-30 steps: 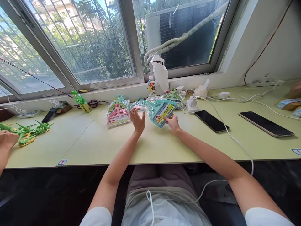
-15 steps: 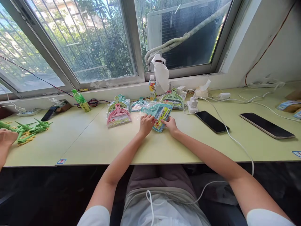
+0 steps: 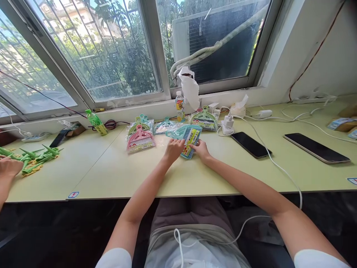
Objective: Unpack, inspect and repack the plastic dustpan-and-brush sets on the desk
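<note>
Between my hands is a teal mini dustpan and brush set (image 3: 192,136) in a clear bag, tilted, its yellow label facing up. My left hand (image 3: 175,149) is closed on its left side near the handle end. The fingers of my right hand (image 3: 201,149) pinch its right edge; the thumb lies on the label side. Just left of them, a pink dustpan and brush set (image 3: 141,140) in its bag rests against green ones. A blue bagged set (image 3: 165,125) lies behind my left hand, and a green bagged set (image 3: 205,118) behind the held one.
A drink bottle (image 3: 180,106) and a charger (image 3: 228,124) stand at the back. Two phones, a black one (image 3: 251,144) and a larger one (image 3: 316,148), lie right, with a white cable crossing. Far left, another person's hand (image 3: 9,166) is at green-and-yellow pieces (image 3: 39,158). A green bottle (image 3: 96,123) leans nearby.
My grip on the teal set stays about the same, the set shifting only slightly. The view has moved a little. The other person's hand at far left has changed position slightly.
</note>
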Available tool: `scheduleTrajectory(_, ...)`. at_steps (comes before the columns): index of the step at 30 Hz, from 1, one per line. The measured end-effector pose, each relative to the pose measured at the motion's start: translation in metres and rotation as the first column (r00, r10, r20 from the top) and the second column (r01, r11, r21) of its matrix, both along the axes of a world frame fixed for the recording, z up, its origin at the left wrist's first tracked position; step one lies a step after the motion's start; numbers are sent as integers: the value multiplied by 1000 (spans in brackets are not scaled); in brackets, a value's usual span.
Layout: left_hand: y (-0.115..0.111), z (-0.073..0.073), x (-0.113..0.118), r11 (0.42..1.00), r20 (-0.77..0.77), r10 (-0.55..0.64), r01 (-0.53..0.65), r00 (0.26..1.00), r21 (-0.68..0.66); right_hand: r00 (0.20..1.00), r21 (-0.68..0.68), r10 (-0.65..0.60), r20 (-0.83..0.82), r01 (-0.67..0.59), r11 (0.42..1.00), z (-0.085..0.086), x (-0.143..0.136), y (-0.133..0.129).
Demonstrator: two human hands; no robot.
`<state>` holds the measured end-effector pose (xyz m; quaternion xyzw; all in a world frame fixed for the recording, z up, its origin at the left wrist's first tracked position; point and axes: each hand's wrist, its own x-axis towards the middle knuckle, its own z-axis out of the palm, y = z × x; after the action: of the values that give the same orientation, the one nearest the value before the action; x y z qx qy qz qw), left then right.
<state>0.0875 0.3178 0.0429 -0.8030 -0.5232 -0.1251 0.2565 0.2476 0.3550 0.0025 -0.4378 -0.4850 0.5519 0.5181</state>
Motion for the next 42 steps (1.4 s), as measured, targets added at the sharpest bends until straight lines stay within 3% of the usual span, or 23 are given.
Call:
scheduleTrajectory(6, -7, 1, 7, 987, -94, -138, 129, 986, -90, 999, -18, -24, -31, 23, 1000, 0, 0, 2)
scheduleTrajectory(11, -10, 2, 11, 983, -85, -111, 96, 990, -159, 999, 2, -8, -34, 8, 1000, 2, 0, 1)
scheduleTrajectory(20, -10, 0, 14, 989, -71, -59, 48, 996, -141, 996, -4, 4, -90, -5, 1000, 5, 1, -3)
scheduleTrajectory(31, -8, -4, 10, 984, -22, -90, 85, 996, -154, 995, -36, -12, -103, 8, 999, 7, 1, -4)
scheduleTrajectory(42, -11, 2, 12, 984, 49, -88, 94, 995, -149, 987, -20, 32, -157, -35, 999, 11, 1, -8)
